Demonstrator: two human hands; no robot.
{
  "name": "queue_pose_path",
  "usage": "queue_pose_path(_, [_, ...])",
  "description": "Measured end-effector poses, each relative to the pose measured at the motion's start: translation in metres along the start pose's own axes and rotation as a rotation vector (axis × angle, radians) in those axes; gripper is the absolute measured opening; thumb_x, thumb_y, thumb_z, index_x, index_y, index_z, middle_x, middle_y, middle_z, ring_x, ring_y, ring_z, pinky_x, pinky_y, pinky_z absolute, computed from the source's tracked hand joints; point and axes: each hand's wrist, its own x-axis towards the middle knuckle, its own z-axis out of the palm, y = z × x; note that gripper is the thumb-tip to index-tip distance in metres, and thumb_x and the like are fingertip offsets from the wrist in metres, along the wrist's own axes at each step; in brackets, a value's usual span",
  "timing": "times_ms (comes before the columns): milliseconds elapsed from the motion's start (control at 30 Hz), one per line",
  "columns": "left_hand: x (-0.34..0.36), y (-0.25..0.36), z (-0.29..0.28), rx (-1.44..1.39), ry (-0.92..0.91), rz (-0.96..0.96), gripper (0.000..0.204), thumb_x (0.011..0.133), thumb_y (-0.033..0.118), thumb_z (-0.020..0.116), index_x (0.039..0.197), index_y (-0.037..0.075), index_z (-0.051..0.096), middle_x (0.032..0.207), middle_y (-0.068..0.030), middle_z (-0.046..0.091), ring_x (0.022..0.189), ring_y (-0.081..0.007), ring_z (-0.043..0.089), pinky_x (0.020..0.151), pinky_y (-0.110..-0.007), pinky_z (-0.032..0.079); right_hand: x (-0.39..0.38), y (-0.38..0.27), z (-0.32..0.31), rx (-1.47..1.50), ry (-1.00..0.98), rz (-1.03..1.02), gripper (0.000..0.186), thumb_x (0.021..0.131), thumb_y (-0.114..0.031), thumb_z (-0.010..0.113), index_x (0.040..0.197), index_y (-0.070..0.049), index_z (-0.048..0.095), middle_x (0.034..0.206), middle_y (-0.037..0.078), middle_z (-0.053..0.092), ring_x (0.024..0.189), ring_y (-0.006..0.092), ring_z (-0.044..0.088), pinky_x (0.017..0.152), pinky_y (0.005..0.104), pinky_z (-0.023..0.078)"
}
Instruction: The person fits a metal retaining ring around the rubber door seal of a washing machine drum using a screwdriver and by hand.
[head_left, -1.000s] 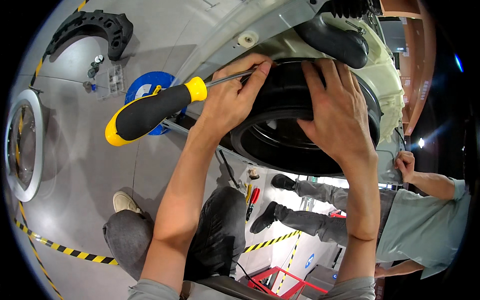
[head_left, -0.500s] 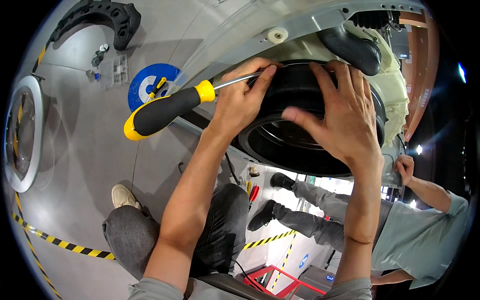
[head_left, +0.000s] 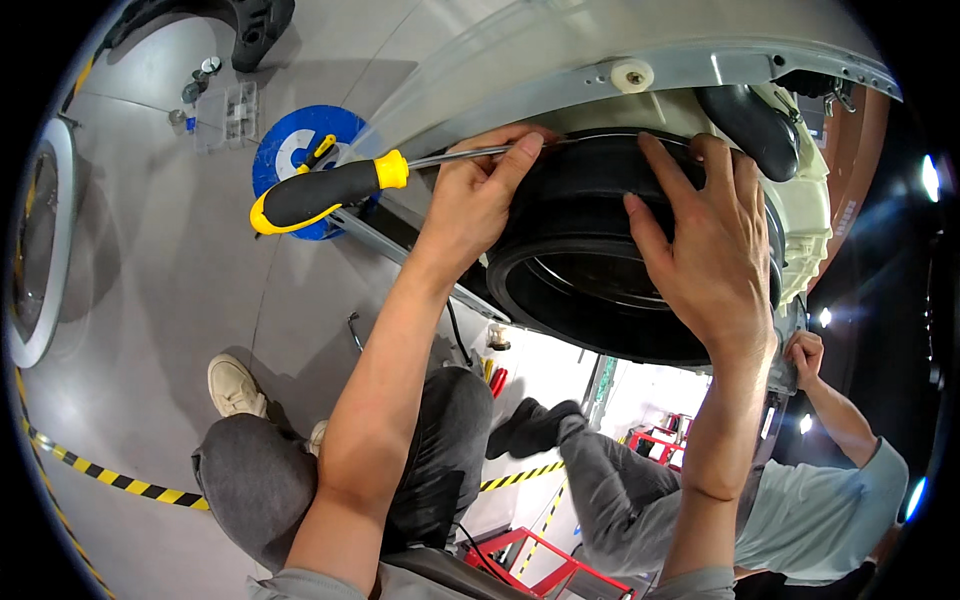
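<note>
While the slim metal shaft of a screwdriver (head_left: 330, 197) is pinched between the thumb and fingers of the left hand (head_left: 470, 205), its black-and-yellow handle is left jutting out to the left, clear of the palm. The tip is hidden by the fingertips at the upper left edge of a black rubber ring (head_left: 590, 185), so whether it is wedged under that edge cannot be told. The right part of the ring is covered by the right hand (head_left: 715, 270), whose fingers are spread and slightly bent over the outer edge; the thumb is held apart from them, over the ring's side. The ring is set in front of the person, around a dark round opening, and is bordered on the right by a pale plastic housing (head_left: 812, 215). Above it, a thick black hose (head_left: 750, 130) and a metal strip (head_left: 700, 70) can be seen, a white round fitting (head_left: 632, 76) being fixed to the strip. On the floor (head_left: 190, 270) at the left, a blue-and-white disc (head_left: 268, 150) and a clear compartment box (head_left: 228, 115) are placed. At the right, another person's hand (head_left: 804, 355) is rested by a grey panel
</note>
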Motion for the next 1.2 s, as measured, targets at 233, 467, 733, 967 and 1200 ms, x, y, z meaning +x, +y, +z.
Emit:
queue_pose_path(233, [-0.004,-0.003,-0.006,0.119,0.046,0.033,0.028,0.102,0.022,0.063,0.114,-0.002,0.071,0.097,-0.0072,0.073,0.087,-0.0104,0.062,0.077,-0.022,0.048,0.007,0.002,0.007,0.146,-0.025,-0.093,0.043,0.087,-0.027,0.070,0.121,0.000,0.066,0.117,0.015,0.058,0.112,0.0332,0.055,0.099,0.0431,0.045])
queue_pose_path(467, [-0.004,-0.010,-0.017,0.049,0.025,0.025,0.029,0.102,0.022,0.063,0.112,-0.003,0.071,0.097,-0.0079,0.073,0.090,-0.0107,0.064,0.077,-0.023,0.049,0.022,-0.023,0.021,0.074,-0.021,-0.178,0.041,0.085,-0.027,0.072,0.112,0.004,0.066,0.111,0.016,0.060,0.111,0.0319,0.056,0.098,0.0413,0.046])
queue_pose_path(733, [-0.008,-0.031,-0.034,-0.121,0.062,-0.085,0.030,0.102,0.020,0.062,0.117,-0.006,0.066,0.104,-0.0108,0.074,0.099,-0.0149,0.069,0.084,-0.025,0.053,0.034,-0.037,0.029,0.078,-0.136,-0.259,0.039,0.082,-0.021,0.073,0.111,0.004,0.066,0.112,0.016,0.061,0.113,0.0317,0.056,0.101,0.0406,0.046])
queue_pose_path(967, [-0.013,-0.034,-0.035,-0.099,0.015,-0.114,0.031,0.103,0.023,0.061,0.121,-0.001,0.066,0.112,-0.0116,0.072,0.104,-0.0175,0.069,0.093,-0.029,0.054,0.037,-0.037,0.029,0.031,-0.215,-0.311,0.042,0.083,-0.016,0.072,0.120,0.003,0.063,0.119,0.016,0.058,0.116,0.0329,0.054,0.104,0.0424,0.044])
queue_pose_path(1200, [-0.021,-0.041,-0.042,-0.115,0.070,-0.162,0.034,0.103,0.024,0.062,0.124,-0.002,0.065,0.114,-0.0120,0.072,0.105,-0.0172,0.068,0.096,-0.029,0.052,0.046,-0.046,0.034,0.065,-0.304,-0.351,0.047,0.077,-0.014,0.079,0.119,0.004,0.063,0.121,0.017,0.058,0.120,0.0354,0.053,0.105,0.0434,0.043])
